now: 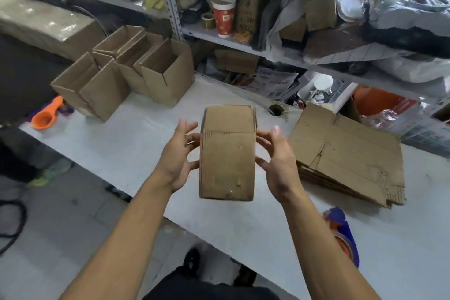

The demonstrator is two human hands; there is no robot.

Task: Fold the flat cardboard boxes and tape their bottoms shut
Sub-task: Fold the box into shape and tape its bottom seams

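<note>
Both hands flanked a folded cardboard box (227,153) above the white table (136,143). The left hand (175,159) and the right hand (277,161) had their fingers spread and loosely bent at the box's two sides; whether the fingertips touched the cardboard could not be told through the blur. The box stood tilted, its folded end turned away from the person. To the right a stack of flat boxes (350,156) lay on the table, with a blue and orange tape dispenser (343,234) nearer the person. At the far left stood a group of assembled boxes (126,73), beside an orange tape dispenser (47,114).
</note>
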